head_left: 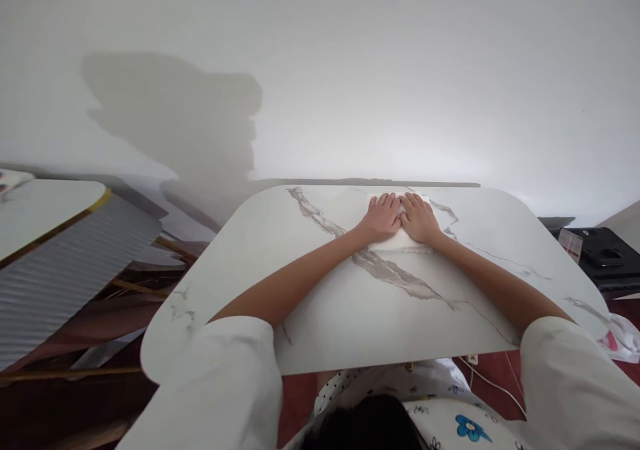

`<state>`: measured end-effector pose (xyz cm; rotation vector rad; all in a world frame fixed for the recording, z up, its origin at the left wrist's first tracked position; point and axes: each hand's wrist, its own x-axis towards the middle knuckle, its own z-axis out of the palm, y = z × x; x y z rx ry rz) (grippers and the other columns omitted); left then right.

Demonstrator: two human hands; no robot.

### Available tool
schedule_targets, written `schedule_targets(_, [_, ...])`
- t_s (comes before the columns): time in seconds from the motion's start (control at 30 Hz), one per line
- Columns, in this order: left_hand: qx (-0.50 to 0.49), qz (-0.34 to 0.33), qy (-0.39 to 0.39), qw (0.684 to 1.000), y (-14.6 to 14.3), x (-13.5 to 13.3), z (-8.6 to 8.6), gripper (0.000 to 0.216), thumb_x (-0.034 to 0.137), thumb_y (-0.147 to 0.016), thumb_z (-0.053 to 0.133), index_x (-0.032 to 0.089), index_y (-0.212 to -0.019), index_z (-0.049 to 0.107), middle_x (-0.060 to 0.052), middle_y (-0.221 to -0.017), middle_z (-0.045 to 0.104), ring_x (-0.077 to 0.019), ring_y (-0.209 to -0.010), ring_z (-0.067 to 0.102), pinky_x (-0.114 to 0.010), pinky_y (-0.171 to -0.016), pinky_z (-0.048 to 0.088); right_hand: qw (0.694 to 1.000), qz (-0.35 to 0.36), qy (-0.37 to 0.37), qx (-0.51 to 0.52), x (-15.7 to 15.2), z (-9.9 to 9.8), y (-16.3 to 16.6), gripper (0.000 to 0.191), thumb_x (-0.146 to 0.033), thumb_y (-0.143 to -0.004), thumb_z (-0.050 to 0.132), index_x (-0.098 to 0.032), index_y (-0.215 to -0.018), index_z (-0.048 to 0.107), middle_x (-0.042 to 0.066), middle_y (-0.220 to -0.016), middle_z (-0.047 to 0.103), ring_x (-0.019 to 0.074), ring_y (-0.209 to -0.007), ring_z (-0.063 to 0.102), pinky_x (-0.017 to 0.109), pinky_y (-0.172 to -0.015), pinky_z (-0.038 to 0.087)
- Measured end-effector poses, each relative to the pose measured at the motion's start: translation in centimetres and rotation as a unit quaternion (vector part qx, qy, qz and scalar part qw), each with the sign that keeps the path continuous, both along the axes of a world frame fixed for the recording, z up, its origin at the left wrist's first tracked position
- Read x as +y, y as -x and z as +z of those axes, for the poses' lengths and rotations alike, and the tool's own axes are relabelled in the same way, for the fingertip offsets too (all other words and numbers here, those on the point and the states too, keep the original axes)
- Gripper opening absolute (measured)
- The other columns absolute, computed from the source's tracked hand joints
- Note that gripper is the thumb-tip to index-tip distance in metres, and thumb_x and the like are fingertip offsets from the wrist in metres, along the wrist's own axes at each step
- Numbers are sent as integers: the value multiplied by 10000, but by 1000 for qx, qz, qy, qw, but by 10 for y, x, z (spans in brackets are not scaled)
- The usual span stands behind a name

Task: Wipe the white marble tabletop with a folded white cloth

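My left hand [381,218] and my right hand [418,218] lie side by side, palms down with fingers stretched out, on a small white folded cloth [400,242]. The cloth rests near the far edge of a white marble-patterned table [280,283]. Both hands press flat on the cloth and cover most of it; only its near edge and corners show. My arms reach forward across the table from white sleeves.
A plain white wall stands just behind the table. To the left lean a grey corrugated panel [60,270] and a white board [40,210] over wooden pieces. A black device [603,253] sits at the right. A white cable [493,383] runs on the red floor.
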<state>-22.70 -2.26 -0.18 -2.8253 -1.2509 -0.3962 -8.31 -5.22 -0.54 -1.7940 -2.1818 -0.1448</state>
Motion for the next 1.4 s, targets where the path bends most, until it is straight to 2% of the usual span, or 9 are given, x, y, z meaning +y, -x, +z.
schedule_targets(0.23, [0,9,9,1000,-6,39,-1,494,243,-904,324,76,-1361,407,-185,-1474,378,-298,-1358,324,-479,-1103,231,1000,8,1,10,42,-2,-7,491,-237,-895,306,-138,-1355,449,126,-1458,442,261,-1360,342,434,-1072,312])
schedule_targets(0.47, [-8,11,26,1000,-9,62,2,497,234,-909,324,68,-1373,390,-185,-1487,362,-295,-1372,304,-491,-1116,216,999,8,3,34,68,-3,-9,497,-249,-896,296,-133,-1353,453,121,-1455,440,270,-1360,339,439,-1081,296])
schedule_targets(0.8, [-10,-1,34,999,-5,63,3,515,246,-914,305,66,-1393,366,-184,-1510,326,-293,-1393,278,-486,-1124,204,1000,-13,-1,8,66,-2,-4,501,-228,-900,284,-134,-1369,434,114,-1459,432,261,-1361,328,411,-1079,282])
schedule_targets(1.17, [-18,-4,-1,1000,45,75,-9,529,265,-899,317,76,-1389,379,-180,-1479,374,-286,-1361,329,-437,-1105,236,1000,0,-3,-6,69,-2,44,476,-233,-914,282,-117,-1347,443,140,-1458,425,277,-1345,333,420,-1054,285])
schedule_targets(1.4, [-14,9,-2,1000,48,55,-7,531,264,-892,327,67,-1382,389,-192,-1476,376,-295,-1353,339,-449,-1096,242,1000,12,3,3,52,-1,46,485,-236,-918,287,-109,-1363,434,143,-1474,406,276,-1360,320,419,-1070,270])
